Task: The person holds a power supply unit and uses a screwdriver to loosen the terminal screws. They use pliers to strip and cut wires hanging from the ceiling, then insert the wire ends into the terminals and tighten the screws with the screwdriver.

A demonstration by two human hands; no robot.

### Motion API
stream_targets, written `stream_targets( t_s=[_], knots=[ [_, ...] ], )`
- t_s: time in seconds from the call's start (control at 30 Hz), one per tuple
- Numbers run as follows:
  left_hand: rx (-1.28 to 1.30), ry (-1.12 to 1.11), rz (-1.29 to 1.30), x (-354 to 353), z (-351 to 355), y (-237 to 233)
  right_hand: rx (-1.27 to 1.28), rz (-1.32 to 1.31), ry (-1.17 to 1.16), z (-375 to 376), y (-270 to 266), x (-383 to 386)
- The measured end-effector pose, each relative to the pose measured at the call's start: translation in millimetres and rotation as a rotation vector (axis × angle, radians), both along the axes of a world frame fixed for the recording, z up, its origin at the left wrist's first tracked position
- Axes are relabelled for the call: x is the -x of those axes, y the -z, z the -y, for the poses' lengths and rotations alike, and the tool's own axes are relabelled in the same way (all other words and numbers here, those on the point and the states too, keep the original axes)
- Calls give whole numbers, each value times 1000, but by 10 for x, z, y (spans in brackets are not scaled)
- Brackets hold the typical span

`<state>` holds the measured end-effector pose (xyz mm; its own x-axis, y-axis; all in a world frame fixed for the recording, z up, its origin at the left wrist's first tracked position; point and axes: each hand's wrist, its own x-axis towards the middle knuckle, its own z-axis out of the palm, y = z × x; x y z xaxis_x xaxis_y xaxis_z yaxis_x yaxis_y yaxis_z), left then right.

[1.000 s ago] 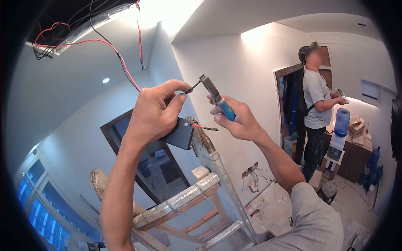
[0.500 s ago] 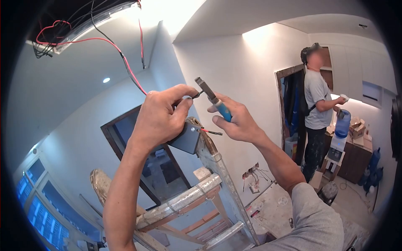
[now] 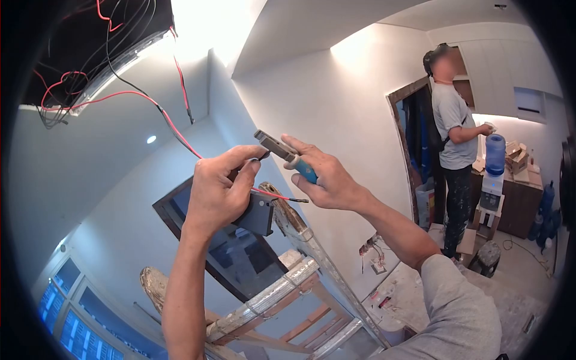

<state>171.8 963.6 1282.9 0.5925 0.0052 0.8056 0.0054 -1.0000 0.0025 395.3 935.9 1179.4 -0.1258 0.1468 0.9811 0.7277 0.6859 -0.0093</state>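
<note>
Left hand (image 3: 219, 189) pinches a thin black wire beside a flat dark box (image 3: 257, 215) at its palm; blue-handled metal pliers (image 3: 288, 157), gripped in the right hand (image 3: 330, 179), could nick it if squeezed off-line.

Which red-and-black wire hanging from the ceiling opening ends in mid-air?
The shorter wire, on the right; the longer wire curves down to the left hand.

Pliers (image 3: 276, 146) above ladder (image 3: 264, 299), person (image 3: 451, 123) at right
</note>
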Motion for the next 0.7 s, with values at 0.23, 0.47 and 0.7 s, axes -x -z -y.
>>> stream_targets(
  t_s=[0.23,0.47,0.7],
  knots=[
    [11,-6,-15,-35,57,-11,44,-24,-140,30,-2,-25],
    [42,-50,-68,-48,82,-23,110,-99,-202,65,15,-36],
    [54,-27,-66,-44,70,-3,-51,-10,86,44,13,-60]
  ],
)
